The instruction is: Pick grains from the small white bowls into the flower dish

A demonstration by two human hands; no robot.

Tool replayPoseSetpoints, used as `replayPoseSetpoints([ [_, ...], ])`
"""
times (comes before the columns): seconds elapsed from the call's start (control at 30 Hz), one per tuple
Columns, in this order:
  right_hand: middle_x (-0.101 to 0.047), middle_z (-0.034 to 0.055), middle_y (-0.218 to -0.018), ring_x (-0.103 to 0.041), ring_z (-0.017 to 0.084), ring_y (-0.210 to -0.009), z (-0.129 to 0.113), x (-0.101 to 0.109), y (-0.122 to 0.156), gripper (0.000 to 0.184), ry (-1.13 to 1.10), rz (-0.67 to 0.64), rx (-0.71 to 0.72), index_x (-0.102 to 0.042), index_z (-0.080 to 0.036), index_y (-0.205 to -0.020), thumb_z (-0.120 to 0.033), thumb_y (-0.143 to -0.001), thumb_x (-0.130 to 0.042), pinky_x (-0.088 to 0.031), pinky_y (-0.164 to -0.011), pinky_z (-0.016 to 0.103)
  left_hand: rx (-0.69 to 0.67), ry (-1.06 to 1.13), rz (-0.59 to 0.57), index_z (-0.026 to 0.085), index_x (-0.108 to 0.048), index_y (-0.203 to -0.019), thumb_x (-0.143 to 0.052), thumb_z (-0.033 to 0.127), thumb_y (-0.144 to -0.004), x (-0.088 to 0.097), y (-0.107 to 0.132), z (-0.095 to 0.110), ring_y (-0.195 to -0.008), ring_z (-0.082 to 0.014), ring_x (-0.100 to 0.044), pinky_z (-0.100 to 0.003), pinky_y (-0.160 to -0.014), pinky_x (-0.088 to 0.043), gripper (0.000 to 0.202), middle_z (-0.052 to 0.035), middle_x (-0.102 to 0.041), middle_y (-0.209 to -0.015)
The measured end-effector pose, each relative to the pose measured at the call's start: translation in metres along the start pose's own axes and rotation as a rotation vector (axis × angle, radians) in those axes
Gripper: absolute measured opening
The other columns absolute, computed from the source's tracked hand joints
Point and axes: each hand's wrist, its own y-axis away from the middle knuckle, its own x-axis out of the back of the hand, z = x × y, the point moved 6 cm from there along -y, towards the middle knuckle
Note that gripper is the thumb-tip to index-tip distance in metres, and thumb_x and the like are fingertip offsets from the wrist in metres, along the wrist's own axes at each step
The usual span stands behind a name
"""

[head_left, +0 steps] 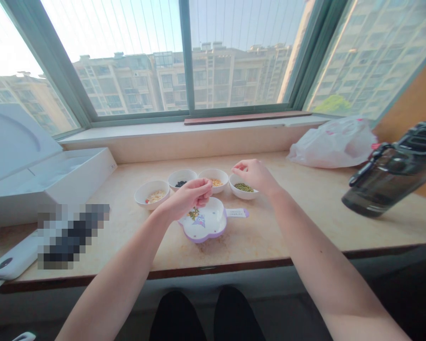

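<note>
Four bowls hold seeds, a few lie on the plate at their 6 o'clock, and the left grip and right grip pinch closed on I can't tell what.

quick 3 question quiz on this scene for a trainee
1. How many white bowls stand beyond the purple-rimmed plate?
2. True or false: the bowl of black beans is the bowl nearest the right hand.
3. Which hand is above the plate, the left or the right?

Key:
1. Four.
2. False: the bowl of green mung beans is nearest the right hand.
3. The left hand.
</note>
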Motion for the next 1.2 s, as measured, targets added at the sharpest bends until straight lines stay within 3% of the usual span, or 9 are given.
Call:
replayPoseSetpoints([
  [0.17, -0.076, 0.0056, -0.085, -0.062, 0.017, -0.070, -0.035, -0.010, 0.013, 0.026, -0.467, -0.110, 0.155, -0.077, -0.018, -0.085, -0.043, -0.087, -0.069, -0.047, -0.069, 0.031, 0.006, 0.107, 0.033, 0.018, -0.051, -0.079, -0.076, 0.041, -0.086, 0.000, 0.002, 0.005, -0.057, -0.0065, -0.034, -0.024, -0.053, -0.023, 0.035, 0.0052, -0.039, -0.068],
  [0.27, -0.073, 0.0042, -0.084, -0.060, 0.014, -0.066, -0.048, -0.019, 0.025, 0.031, -0.690, -0.258, 0.160, -0.076, -0.018, -0.092, -0.048, -0.084, -0.074, -0.044, -0.059, 0.027, 0.012, 0.138, 0.034, 0.017, -0.052, -0.081, -0.077, 0.039, -0.085, 0.001, 0.001, 0.003, -0.056, -0.0060, -0.033, -0.024, -0.053, -0.021, 0.033, 0.0052, -0.039, -0.069],
  [0.37, -0.071, 0.0020, -0.081, -0.058, 0.012, -0.062, -0.057, -0.029, 0.035, 0.035, -0.809, -0.398, 0.132, -0.076, -0.019, -0.098, -0.047, -0.077, -0.081, -0.041, -0.052, 0.024, 0.017, 0.147, 0.037, 0.017, -0.053, -0.080, -0.078, 0.040, -0.084, 0.002, -0.001, -0.001, -0.057, -0.0060, -0.034, -0.024, -0.054, -0.022, 0.034, 0.0048, -0.041, -0.069],
  [0.5, -0.071, 0.0017, -0.076, -0.059, 0.012, -0.061, -0.062, -0.037, 0.038, 0.035, -0.855, -0.430, 0.097, -0.077, -0.018, -0.089, -0.046, -0.071, -0.086, -0.044, -0.052, 0.025, 0.043, 0.150, 0.031, 0.017, -0.056, -0.082, -0.079, 0.038, -0.082, 0.003, -0.002, -0.007, -0.057, -0.0062, -0.035, -0.024, -0.054, -0.024, 0.031, 0.0049, -0.042, -0.068],
  [0.7, -0.071, 0.0023, -0.071, -0.057, 0.012, -0.058, -0.061, -0.040, 0.035, 0.037, -0.798, -0.375, 0.107, -0.078, -0.018, -0.083, -0.052, -0.072, -0.084, -0.045, -0.054, 0.028, 0.078, 0.172, 0.049, 0.017, -0.057, -0.085, -0.078, 0.033, -0.082, 0.005, -0.004, -0.011, -0.058, -0.0063, -0.037, -0.024, -0.054, -0.025, 0.027, 0.0045, -0.044, -0.069],
  [0.93, -0.071, 0.0019, -0.075, -0.055, 0.012, -0.057, -0.061, -0.032, 0.033, 0.036, -0.745, -0.302, 0.164, -0.076, -0.019, -0.085, -0.055, -0.079, -0.078, -0.045, -0.056, 0.029, 0.042, 0.095, 0.075, 0.017, -0.059, -0.088, -0.076, 0.034, -0.083, 0.007, 0.001, 0.000, -0.059, -0.0068, -0.039, -0.024, -0.056, -0.027, 0.024, 0.0045, -0.046, -0.070],
  [1.07, -0.073, 0.0047, -0.081, -0.059, 0.015, -0.063, -0.042, -0.019, 0.020, 0.032, -0.505, -0.117, 0.119, -0.074, -0.019, -0.085, -0.050, -0.086, -0.071, -0.046, -0.063, 0.032, -0.027, -0.242, 0.232, 0.017, -0.064, -0.093, -0.067, 0.033, -0.086, 0.021, 0.003, 0.008, -0.056, -0.0088, -0.039, -0.025, -0.056, -0.028, 0.018, 0.0052, -0.046, -0.062],
  [1.2, -0.076, 0.0075, -0.085, -0.065, 0.021, -0.076, -0.014, -0.004, 0.006, 0.019, -0.027, 0.020, -0.025, -0.075, -0.019, -0.082, -0.035, -0.088, -0.068, -0.046, -0.072, 0.034, -0.015, -0.768, 0.395, 0.017, -0.064, -0.075, -0.058, 0.038, -0.091, 0.034, 0.004, 0.012, -0.058, -0.0117, -0.046, -0.027, -0.055, -0.029, 0.026, 0.0003, -0.055, -0.063],
])
